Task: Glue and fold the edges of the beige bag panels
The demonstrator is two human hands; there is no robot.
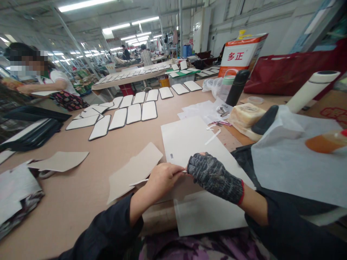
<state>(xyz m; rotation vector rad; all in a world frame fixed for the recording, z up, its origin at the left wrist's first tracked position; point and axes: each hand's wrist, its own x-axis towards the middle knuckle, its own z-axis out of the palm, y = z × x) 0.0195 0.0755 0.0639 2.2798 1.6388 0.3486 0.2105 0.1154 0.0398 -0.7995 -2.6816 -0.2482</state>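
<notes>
My bare left hand (166, 177) is closed in a pinch above the table's near edge. My right hand (214, 176), in a dark grey knitted fingerless glove with a red cuff, is closed too, its fingertips meeting those of the left. A sliver of something pale shows between them, but what it is stays hidden. Beneath my right hand lies a large off-white sheet (187, 139), with a small dark label on it. Beside my left hand are beige cut pieces (135, 168) and a narrow white strip (139, 182).
White panels with dark edging (134, 113) lie in rows farther back. Left are a stack of dark-edged panels (32, 133) and a beige offcut (61, 160). On the right stand a black bottle (238, 86), a white flask (311, 92) and a tin (240, 54). A person (54, 81) works at far left.
</notes>
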